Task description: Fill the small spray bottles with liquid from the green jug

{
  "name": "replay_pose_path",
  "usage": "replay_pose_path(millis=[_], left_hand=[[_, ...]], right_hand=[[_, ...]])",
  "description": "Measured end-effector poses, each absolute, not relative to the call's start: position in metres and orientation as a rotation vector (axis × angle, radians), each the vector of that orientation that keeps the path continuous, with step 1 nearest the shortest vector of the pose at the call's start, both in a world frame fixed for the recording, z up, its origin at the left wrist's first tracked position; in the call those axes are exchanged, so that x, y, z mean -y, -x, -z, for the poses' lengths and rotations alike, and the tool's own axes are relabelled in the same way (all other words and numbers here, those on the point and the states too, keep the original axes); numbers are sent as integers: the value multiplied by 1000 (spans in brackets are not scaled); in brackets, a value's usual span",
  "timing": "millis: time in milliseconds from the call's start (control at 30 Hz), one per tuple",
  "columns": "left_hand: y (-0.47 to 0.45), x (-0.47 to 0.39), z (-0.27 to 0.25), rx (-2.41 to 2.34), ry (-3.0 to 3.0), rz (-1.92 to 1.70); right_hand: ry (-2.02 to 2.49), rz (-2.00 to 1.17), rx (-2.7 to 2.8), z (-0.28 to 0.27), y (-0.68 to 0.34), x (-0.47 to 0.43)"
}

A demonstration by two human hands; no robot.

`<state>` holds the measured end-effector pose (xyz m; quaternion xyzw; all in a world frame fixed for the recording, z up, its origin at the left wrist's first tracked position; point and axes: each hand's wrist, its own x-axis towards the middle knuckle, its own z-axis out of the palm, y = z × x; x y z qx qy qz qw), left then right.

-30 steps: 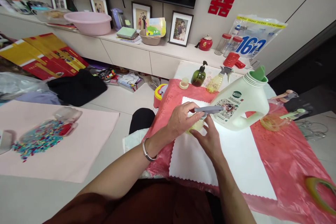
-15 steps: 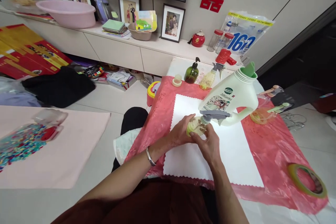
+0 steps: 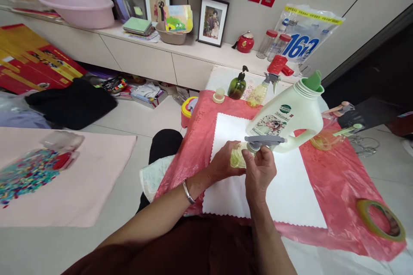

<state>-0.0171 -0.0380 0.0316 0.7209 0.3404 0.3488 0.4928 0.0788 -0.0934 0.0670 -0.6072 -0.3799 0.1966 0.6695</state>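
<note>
A small clear spray bottle (image 3: 238, 157) with a grey trigger head (image 3: 264, 140) is held over the white scalloped mat (image 3: 290, 197). My left hand (image 3: 224, 161) wraps round the bottle's body, which has a yellowish tint. At the neck, just under the grey head, my right hand (image 3: 260, 165) has its thumb and fingers closed on the collar. Right behind the hands stands a large pale green detergent jug (image 3: 285, 116), uncapped, with a green spout in its mouth.
Behind the mat stand a green pump bottle (image 3: 237, 86), a second spray bottle (image 3: 258, 94) and a cap (image 3: 218, 95). A glass pitcher (image 3: 325, 139) and a tape roll (image 3: 380, 220) lie right on the red plastic cover (image 3: 322, 172). Beads cover a pink table (image 3: 80, 189) at left.
My right hand has shifted from the bottle's lower side up to the collar under the trigger head. My left hand keeps its hold. The view has tilted slightly.
</note>
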Motion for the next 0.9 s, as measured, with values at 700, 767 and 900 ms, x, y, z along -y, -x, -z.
replay_pose_path(millis=[700,767,900], left_hand=[[18,37,-24,-840,-1655,-824],[18,37,-23,-817,-1680,-826],[19,36,-23,-811,-1694,-830]], right_hand=[[1447,-337,1127,-81,-97,95],[1434,-273,1068,-78,-91,94],[1426,-283,1079,-80,-92,94]])
